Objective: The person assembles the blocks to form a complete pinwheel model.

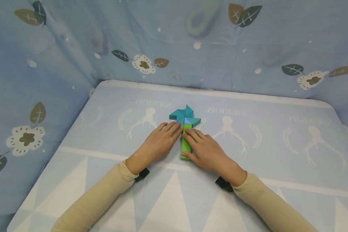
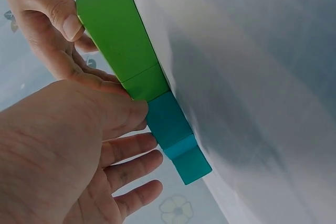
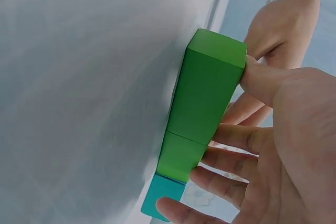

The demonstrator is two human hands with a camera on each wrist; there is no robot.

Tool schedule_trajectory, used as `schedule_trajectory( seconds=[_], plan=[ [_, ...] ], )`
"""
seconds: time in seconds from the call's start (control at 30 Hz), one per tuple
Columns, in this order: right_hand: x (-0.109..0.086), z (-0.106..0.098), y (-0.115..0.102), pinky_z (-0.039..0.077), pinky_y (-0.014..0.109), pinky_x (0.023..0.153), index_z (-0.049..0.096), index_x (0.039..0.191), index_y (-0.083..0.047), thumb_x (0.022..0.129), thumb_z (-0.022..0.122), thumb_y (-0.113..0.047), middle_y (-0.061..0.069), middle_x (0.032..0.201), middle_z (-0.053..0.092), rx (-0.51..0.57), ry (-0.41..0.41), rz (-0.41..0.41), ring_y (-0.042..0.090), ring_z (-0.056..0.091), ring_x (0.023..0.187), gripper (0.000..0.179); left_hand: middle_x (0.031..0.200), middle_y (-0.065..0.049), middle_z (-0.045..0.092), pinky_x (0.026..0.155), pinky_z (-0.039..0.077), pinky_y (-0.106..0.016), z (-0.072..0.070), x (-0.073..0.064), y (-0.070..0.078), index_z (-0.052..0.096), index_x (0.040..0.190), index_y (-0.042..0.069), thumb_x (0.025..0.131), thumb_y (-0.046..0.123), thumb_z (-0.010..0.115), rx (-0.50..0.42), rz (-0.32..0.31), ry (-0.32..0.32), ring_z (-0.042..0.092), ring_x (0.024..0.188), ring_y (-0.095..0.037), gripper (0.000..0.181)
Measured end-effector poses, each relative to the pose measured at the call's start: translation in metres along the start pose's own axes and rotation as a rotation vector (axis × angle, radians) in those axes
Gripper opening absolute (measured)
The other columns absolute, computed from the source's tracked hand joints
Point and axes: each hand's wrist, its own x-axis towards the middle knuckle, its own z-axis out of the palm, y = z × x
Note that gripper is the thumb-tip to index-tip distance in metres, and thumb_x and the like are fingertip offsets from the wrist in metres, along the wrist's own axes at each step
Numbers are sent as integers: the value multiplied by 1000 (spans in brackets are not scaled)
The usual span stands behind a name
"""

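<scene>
Teal triangular blocks [image 1: 179, 113] lie in a pinwheel shape on the table, with a lighter blue triangle [image 1: 187, 120] at its lower side. Below that runs a stick of green blocks [image 1: 186, 146], end to end; a seam between a longer and a shorter one [image 3: 181, 156] shows in the right wrist view. My left hand [image 1: 159, 140], fingers extended, touches where green meets teal, its thumb at the seam in the left wrist view. My right hand [image 1: 207, 149] rests along the stick's right side, fingers fairly straight, thumb at the near end's upper corner.
A pale blue and white patterned cloth [image 1: 237, 206] covers the table. Blue printed curtains [image 1: 174, 42] hang behind it and on the left. A dark wrist device [image 1: 142, 174] shows under the left cuff, another [image 1: 224, 184] under the right.
</scene>
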Motion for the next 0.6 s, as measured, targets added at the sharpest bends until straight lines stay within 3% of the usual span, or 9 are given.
schedule_trajectory(
  seconds=[0.37,0.6],
  plan=[
    [-1,4,2,49,47,99,49,142,-4,97,56,-47,12,150,44,-45,12,0,29,45,136,63,145,-11,50,106,43,-37,5,3,-1,51,141,5,97,19,60,-17,17,19,51,131,-25,47],
    [-8,5,8,43,48,107,48,143,-5,98,55,-46,12,149,45,-14,38,13,29,47,135,61,145,-12,51,106,44,-41,4,-11,-9,51,142,6,97,21,61,-160,-24,8,51,131,-27,48]
  ],
)
